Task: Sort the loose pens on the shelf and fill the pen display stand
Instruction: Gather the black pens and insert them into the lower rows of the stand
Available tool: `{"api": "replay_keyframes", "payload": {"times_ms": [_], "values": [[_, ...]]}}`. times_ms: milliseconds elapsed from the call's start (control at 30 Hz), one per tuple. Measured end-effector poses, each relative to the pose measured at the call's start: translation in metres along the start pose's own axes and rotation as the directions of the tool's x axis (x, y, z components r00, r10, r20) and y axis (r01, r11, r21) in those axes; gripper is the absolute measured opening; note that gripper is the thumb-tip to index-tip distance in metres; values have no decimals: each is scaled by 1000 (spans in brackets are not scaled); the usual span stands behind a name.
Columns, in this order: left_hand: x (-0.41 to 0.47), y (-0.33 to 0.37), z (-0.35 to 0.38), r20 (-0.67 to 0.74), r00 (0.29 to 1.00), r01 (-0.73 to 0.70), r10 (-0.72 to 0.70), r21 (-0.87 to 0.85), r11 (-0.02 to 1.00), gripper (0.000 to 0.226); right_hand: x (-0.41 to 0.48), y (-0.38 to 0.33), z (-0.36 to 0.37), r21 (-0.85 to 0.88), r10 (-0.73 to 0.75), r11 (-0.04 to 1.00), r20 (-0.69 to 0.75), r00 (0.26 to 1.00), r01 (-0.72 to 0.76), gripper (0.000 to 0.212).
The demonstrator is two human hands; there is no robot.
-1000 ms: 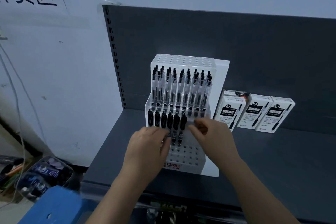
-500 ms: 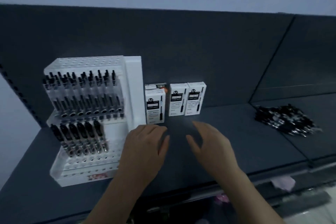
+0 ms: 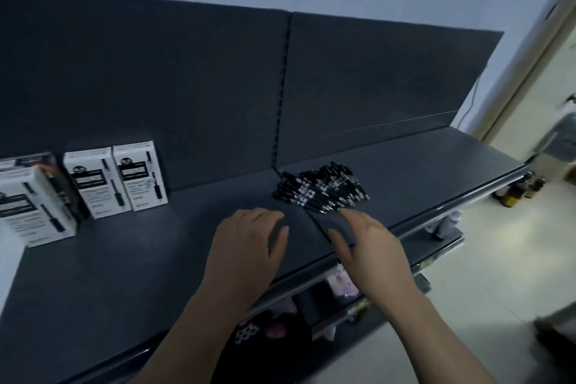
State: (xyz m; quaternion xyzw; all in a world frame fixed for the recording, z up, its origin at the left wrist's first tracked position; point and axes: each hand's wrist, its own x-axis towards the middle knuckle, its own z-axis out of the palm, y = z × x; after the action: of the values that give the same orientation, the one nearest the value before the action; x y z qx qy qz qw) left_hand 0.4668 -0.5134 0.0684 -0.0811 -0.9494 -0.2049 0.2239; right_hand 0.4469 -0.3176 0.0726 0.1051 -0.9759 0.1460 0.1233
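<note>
A heap of loose black pens (image 3: 324,188) lies on the dark grey shelf (image 3: 156,252), just right of the seam between two shelf boards. My left hand (image 3: 249,243) hovers palm down over the shelf, a little in front and left of the heap, fingers apart and holding nothing. My right hand (image 3: 367,243) is beside it, fingers spread, its fingertips close to the near edge of the heap and holding nothing. The pen display stand is out of view to the left.
Three white pen boxes (image 3: 115,178) stand against the back panel at the left. Lower shelves with small goods (image 3: 311,305) show under the front edge. At the right are pale floor, a doorway and some bottles (image 3: 517,192).
The view has swung right, away from the display stand, which has left the frame. Both hands have moved right along the shelf and now sit near the pen heap.
</note>
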Motion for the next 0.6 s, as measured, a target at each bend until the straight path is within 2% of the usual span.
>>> {"api": "replay_keyframes", "payload": {"times_ms": [100,333,500,600], "values": [[22,21,29,30,1000,6,-5,-28,1000,32,13,37,-4,-4,39,999,3,999,-39,31],[87,42,98,71,997,44,-39,-72,996,30,77,104,5,18,93,995,69,993,-94,41],[141,39,146,124,977,182,-175,-49,982,41,139,145,24,15,116,993,144,983,-120,38],[165,33,169,180,934,300,-307,65,952,57,172,163,35,47,110,992,175,978,-120,39]]}}
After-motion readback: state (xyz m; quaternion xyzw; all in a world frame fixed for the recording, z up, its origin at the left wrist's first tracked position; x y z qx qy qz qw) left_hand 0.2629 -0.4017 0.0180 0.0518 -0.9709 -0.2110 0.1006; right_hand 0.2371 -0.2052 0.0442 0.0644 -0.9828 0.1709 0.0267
